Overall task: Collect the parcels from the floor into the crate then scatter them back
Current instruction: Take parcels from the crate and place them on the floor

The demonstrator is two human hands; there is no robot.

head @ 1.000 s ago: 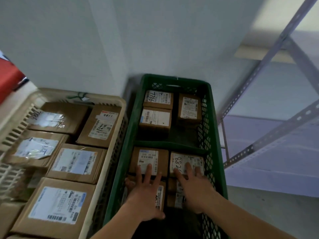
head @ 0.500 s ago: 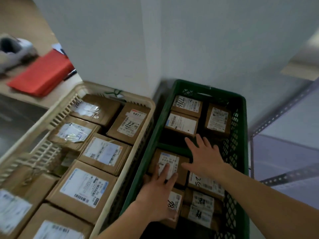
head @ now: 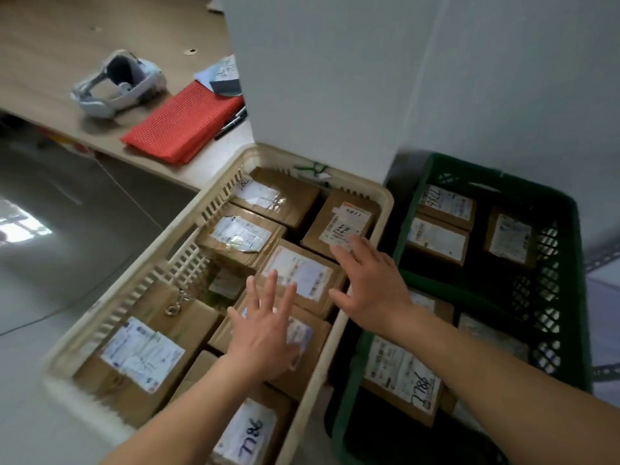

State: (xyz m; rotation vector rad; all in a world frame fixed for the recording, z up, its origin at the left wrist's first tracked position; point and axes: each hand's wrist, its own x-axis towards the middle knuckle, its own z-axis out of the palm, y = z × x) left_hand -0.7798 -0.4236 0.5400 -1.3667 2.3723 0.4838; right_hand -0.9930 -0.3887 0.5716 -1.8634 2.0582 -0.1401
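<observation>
Here the brown cardboard parcels (head: pixel 302 273) lie packed label-up in two crates that stand side by side on a pale grey floor (head: pixel 50 297): a cream slatted crate (head: pixel 188 250) to the left and a green mesh crate (head: pixel 577 250) to the right. Both are pushed against a white wall (head: pixel 335 78). Beyond the cream crate runs a low wooden desk (head: pixel 50 45) bearing a grey headset (head: pixel 117 85), a red mesh pouch (head: pixel 184 120) and some dark pens (head: pixel 235 120).

Both forearms reach forward over the cream crate. The left hand (head: pixel 265 333) is palm-down with its fingers straight and fanned apart, holding nothing. The right hand (head: pixel 372 280) is likewise flat and spread, crossing above the rim between the two crates.

The left hand covers a labelled parcel (head: pixel 307 333) near the crate's right wall; whether it touches is unclear through the blur. The right fingertips reach the near edge of a parcel with a red-topped label (head: pixel 345 223) in the far right corner. A parcel marked 7786 (head: pixel 248 431) sits beside the left forearm.
</observation>
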